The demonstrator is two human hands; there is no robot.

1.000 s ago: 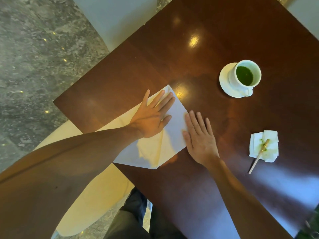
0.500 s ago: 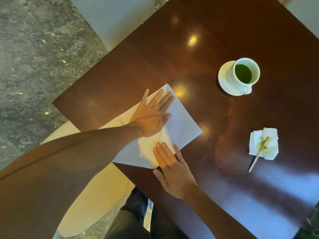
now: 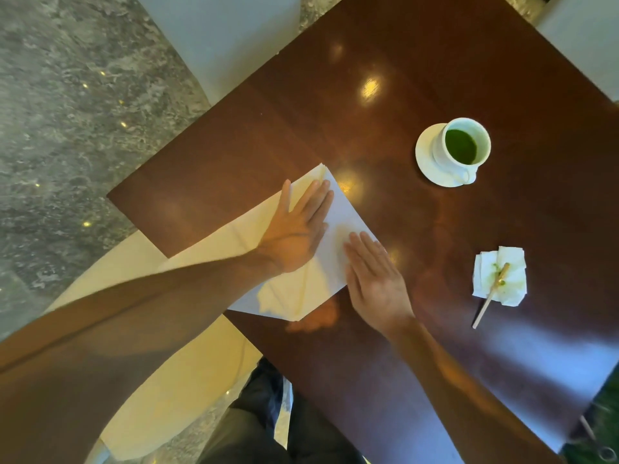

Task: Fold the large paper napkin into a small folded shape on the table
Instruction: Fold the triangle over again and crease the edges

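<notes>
White napkin (image 3: 338,212) overhangs table (image 3: 368,55) edge | both hands flat

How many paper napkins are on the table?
2: the large napkin under both hands at the table's near-left corner; a small stained napkin at right, under a stick.
</notes>
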